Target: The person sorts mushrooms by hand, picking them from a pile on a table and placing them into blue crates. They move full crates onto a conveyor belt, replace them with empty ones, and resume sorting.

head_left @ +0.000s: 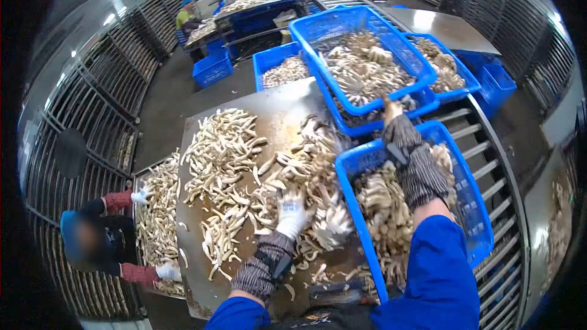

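Note:
My left hand (pixel 291 211), in a white glove, lies on the heap of pale mushrooms (pixel 318 183) on the metal table (pixel 195 269). Its fingers are partly lost among the mushrooms, so I cannot make out their grip. Reaching forward over the near blue basket (pixel 361 220), my right hand (pixel 392 110) is at the near rim of the upper blue basket (pixel 428 79). Its fingers are small and blurred against that rim. Clusters of mushrooms fill much of both baskets. Loose, separated mushrooms (pixel 223 146) spread over the table's left half.
A co-worker (pixel 92 232) stands at the left by a tray of mushrooms (pixel 156 226); another person (pixel 186 18) works farther back. A roller conveyor (pixel 495 189) runs along the right. More blue baskets (pixel 214 68) stand beyond the table.

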Available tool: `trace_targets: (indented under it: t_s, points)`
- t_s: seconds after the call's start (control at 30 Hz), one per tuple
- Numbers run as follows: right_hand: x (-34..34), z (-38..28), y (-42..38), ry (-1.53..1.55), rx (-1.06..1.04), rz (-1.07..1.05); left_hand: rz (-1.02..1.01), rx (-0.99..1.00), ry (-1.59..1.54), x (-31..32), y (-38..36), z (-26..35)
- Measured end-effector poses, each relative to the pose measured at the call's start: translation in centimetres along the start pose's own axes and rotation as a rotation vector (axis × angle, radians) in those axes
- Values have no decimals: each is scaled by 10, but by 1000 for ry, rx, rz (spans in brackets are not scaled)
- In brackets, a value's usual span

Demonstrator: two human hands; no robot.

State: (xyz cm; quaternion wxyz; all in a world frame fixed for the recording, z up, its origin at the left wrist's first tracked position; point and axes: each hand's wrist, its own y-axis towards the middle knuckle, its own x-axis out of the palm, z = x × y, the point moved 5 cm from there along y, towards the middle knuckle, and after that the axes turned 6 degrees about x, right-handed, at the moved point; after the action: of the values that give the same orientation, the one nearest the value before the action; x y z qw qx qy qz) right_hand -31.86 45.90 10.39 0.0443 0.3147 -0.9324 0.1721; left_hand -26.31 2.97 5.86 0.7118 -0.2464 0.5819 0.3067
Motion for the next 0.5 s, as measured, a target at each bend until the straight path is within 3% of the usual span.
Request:
trace_targets:
  t_s: [0.13,0.27,0.5]
  points:
    - [16,-4,60,-37,104,79,78,32,7,-1,2,-6]
    - [8,-13,81,-57,77,137,8,-53,-121,12,1,-14]
    - [-59,-100,-3,-70,-143,310,26,2,-112,13,-5,-20]
